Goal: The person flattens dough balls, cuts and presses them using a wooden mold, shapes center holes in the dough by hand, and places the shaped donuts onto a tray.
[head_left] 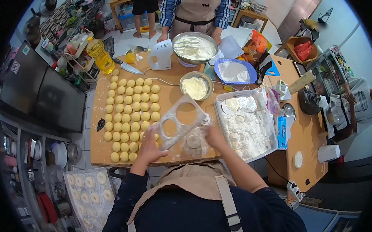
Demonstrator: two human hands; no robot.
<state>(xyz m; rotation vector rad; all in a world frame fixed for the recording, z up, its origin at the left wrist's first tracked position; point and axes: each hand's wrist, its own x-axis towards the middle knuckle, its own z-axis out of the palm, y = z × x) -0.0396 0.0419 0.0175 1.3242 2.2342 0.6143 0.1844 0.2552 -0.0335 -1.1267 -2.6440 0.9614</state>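
Note:
My left hand (149, 147) is closed on the lower left end of a flat, floury board (179, 125) with two large round holes. The board is held tilted above the table, hiding part of what lies below. Near its right corner is my right hand (214, 136), fingers drawn together at a small whitish, floury piece I cannot make out. Below, between my hands, a flattened dough disc (193, 141) lies on a floured patch of table. Rows of yellowish dough balls (130, 116) cover the table beside my left hand.
Right of my hands stands a tray of flour (247, 130). Beyond are a bowl of cream-coloured mixture (194, 88), a mixing bowl (195, 48), a hand mixer (160, 55), a knife (130, 68) and an oil bottle (100, 56). A co-worker (196, 10) stands opposite. Ring-shaped dough fills a tray (112, 181) lower left.

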